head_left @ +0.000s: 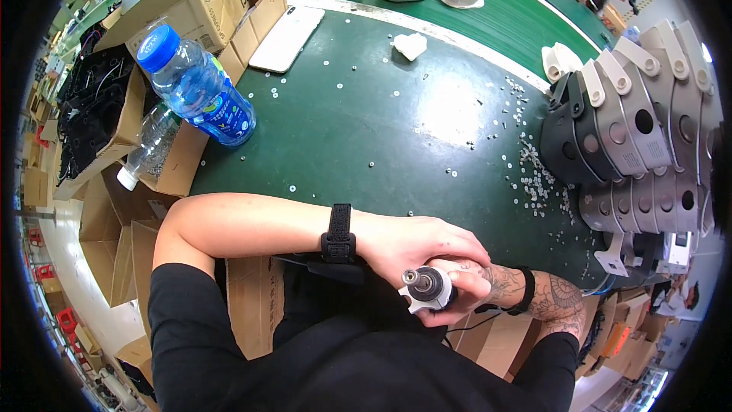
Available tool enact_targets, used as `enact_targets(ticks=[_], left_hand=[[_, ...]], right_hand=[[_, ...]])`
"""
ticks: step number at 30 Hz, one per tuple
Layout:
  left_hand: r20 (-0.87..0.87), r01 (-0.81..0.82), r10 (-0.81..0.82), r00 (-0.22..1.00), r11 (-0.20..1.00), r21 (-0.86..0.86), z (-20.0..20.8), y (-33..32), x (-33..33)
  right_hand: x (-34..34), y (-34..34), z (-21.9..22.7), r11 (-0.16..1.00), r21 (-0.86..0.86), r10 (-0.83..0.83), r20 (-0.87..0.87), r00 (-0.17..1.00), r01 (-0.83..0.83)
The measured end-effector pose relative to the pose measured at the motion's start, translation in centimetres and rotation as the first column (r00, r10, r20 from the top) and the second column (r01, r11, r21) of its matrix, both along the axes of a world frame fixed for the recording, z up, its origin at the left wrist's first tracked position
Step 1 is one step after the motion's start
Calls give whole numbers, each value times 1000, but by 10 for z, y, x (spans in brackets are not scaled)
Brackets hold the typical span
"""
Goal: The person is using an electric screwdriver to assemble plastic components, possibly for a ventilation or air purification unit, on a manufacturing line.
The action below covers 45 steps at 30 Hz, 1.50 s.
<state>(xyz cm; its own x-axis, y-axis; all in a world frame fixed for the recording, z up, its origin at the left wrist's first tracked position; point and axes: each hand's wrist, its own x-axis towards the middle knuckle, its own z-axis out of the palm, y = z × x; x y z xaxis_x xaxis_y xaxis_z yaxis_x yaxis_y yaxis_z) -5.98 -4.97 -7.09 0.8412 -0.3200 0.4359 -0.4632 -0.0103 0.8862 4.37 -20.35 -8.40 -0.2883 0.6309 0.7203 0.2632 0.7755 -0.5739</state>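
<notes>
Right-hand fingers [473,285] around power screwdriver [425,287]

The person wears a plain black fabric top [358,370] with short sleeves [191,309] ending near the elbows. A wide black textured strap with a squarish black buckle [337,247] circles the left wrist, above a bare left hand [419,240]. A narrower black band [528,290] rings the right wrist; dense, dark-lined patterned tattoos [560,301] cover the right forearm.
</notes>
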Motion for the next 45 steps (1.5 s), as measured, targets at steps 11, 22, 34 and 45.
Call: enact_targets(ticks=[11, 22, 34, 45], left_hand=[[-69, 55, -55, 996, 998, -3, 1, 8, 1], [-609, -334, 7, 793, 841, -425, 15, 30, 10], [-90, -426, 638, 765, 605, 673, 66, 117, -2], [-227, -230, 544, 808, 647, 727, 55, 136, -3]], right_hand=[[7, -1, 13, 972, -209, 108, -25, 994, -111], [80, 20, 34, 746, -648, -417, -632, 653, -151], [98, 31, 35, 512, -779, -452, -603, 657, -362], [90, 34, 41, 488, -833, -523, -520, 676, -263]])
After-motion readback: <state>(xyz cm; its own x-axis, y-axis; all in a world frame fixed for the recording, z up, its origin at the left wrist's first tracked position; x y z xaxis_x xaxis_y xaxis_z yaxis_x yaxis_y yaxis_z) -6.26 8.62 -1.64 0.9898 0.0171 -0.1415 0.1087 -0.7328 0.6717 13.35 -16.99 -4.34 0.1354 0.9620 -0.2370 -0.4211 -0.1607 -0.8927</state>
